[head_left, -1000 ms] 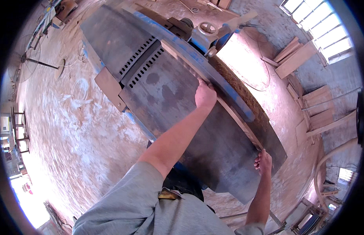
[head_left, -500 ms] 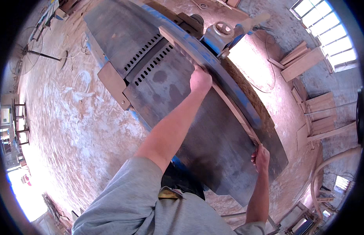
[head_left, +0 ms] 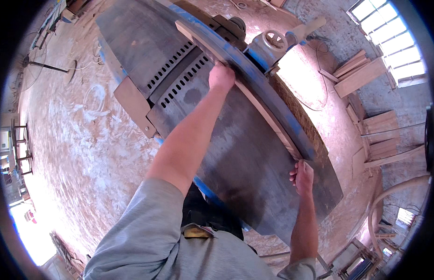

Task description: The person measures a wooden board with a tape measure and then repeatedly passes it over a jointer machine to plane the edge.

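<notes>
A long, narrow wooden strip (head_left: 269, 117) lies on the dark metal table (head_left: 245, 154) of a jointer, along its blue-and-grey fence (head_left: 269, 88). My left hand (head_left: 221, 76) is closed over the strip just past the slotted gap (head_left: 172, 74) across the table, its fingers partly hidden. At the strip's near end, my right hand (head_left: 303, 177) has its fingers curled and thumb against the wood. The strip's far end reaches beyond the slots.
A motor-like housing with a handwheel (head_left: 275, 41) stands behind the fence. A flat guard plate (head_left: 134, 106) juts from the table's left side. Boards (head_left: 359, 74) lean by the wall at right. A pedestal fan (head_left: 49, 65) stands at far left.
The wooden strip has slid forward and left along the fence, its far end farther past the slots. Both hands have moved with it.
</notes>
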A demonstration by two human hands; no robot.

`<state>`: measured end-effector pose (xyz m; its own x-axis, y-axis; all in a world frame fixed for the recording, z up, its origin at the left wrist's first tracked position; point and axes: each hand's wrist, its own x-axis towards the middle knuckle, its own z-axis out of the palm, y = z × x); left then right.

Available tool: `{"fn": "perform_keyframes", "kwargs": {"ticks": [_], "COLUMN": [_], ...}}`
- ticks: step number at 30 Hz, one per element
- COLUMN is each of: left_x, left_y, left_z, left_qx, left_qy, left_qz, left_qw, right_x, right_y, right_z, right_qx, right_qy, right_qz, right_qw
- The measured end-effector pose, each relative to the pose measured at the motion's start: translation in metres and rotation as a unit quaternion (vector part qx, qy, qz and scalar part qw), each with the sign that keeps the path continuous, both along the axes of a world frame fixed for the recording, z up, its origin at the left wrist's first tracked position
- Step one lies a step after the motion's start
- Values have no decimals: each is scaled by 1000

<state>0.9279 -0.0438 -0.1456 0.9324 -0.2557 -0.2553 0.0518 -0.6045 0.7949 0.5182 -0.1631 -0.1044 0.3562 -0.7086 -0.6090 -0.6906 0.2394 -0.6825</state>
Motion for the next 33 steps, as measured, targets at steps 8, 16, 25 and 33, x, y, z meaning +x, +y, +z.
{"fn": "perform_keyframes", "kwargs": {"ticks": [8,16,25,33], "left_x": [72,130,191,240], "left_y": [18,35,53,67], "left_z": [-2,21,22,35], "left_qx": [67,-30,-2,35], "left_qy": [-20,70,48,25], "left_qz": [-58,20,-15,-28], "left_qw": [996,997,999,999], "right_x": [63,132,189,251], "right_y": [21,41,56,72], "right_z": [-3,5,-10,-9], "right_qx": [5,-3,-37,-11], "right_qy": [14,11,-14,-55], "right_qz": [-37,-24,-36,-56], "right_qw": [999,1000,999,997]}}
